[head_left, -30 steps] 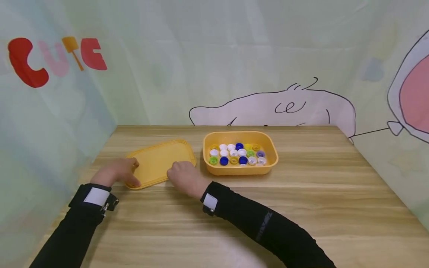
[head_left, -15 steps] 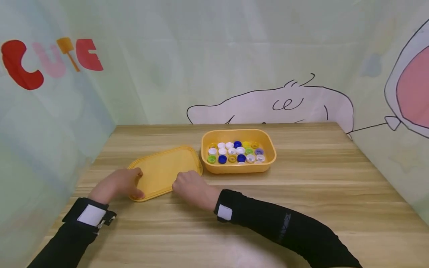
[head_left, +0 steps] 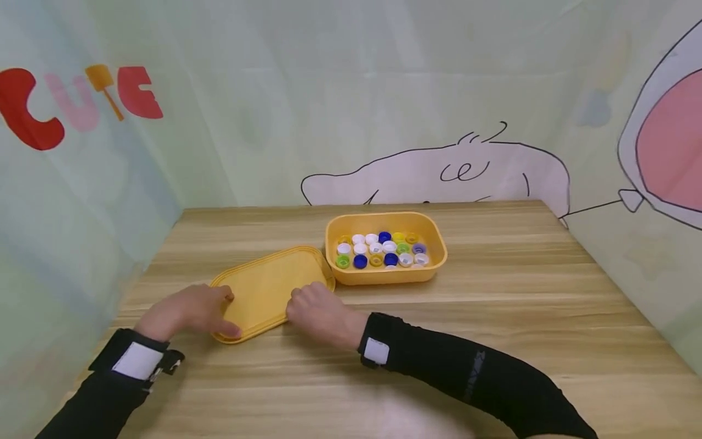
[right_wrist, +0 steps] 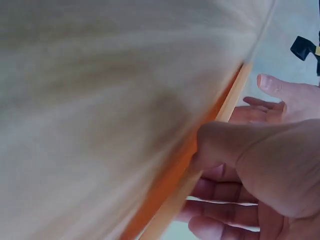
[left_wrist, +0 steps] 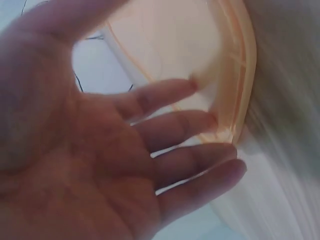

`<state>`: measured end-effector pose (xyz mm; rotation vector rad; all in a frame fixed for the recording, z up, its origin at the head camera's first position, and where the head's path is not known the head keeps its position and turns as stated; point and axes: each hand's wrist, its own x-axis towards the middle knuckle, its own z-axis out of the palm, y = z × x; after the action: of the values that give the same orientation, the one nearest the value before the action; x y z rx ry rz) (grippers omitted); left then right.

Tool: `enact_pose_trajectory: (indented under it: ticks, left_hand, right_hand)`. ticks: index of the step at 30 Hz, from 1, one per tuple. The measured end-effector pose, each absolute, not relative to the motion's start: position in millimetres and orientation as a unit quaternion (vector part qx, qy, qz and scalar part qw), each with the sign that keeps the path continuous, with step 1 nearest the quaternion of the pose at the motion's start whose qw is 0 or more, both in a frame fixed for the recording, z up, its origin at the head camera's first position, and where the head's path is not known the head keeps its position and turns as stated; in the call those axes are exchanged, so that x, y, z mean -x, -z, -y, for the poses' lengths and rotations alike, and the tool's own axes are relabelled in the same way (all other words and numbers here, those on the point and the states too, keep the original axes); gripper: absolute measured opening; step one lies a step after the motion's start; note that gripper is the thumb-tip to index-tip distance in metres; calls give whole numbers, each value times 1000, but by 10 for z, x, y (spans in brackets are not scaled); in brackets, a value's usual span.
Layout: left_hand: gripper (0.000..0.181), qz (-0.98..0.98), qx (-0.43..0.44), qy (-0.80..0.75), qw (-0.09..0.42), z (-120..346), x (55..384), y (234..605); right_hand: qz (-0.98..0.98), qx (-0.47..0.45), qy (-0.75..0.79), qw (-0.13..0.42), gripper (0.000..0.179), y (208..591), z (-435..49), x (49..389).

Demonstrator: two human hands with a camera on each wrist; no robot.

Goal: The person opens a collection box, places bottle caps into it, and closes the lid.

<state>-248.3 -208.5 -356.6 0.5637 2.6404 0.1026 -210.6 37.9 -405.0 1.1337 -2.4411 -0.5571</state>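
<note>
A yellow rectangular lid (head_left: 269, 286) with rounded corners lies at a slant, left of the middle of the table. My left hand (head_left: 189, 310) is at its left end, thumb and fingers spread. In the left wrist view the fingers (left_wrist: 175, 162) are nearly straight, their tips at the lid's rim. My right hand (head_left: 323, 314) grips the near long edge toward the right; in the right wrist view the thumb (right_wrist: 220, 142) bends over that edge. Beside the lid's right corner stands a yellow box (head_left: 386, 277), holding several bottle caps (head_left: 375, 248) in white, blue, green, yellow and purple.
The wooden table (head_left: 493, 292) stretches to the right of the box and in front of both hands. Behind it and at the sides hangs a printed cloth (head_left: 274, 110) with a cartoon figure and letters.
Both hands have moved the lid to the right and toward me, so its right corner is now closer to the box. The box appears to stay in place as the view shifts slightly.
</note>
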Motion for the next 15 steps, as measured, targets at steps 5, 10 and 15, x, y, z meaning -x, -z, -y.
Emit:
enact_pose_trajectory:
  ticks: [5,10,15]
  left_hand:
    - [86,-941,-219,-76,245,2221,2555,3505]
    - [76,-927,-230,-126,268,2407,2590,3448]
    - [66,-922,-216,-170,273,2527,2560,3418]
  right_hand:
    - [854,-424,208,218,18,3952,-436,2115]
    - [846,-441,193,227,19,3861,-497,2124]
    - [857,-439,138,233,16,3721,-508,2192]
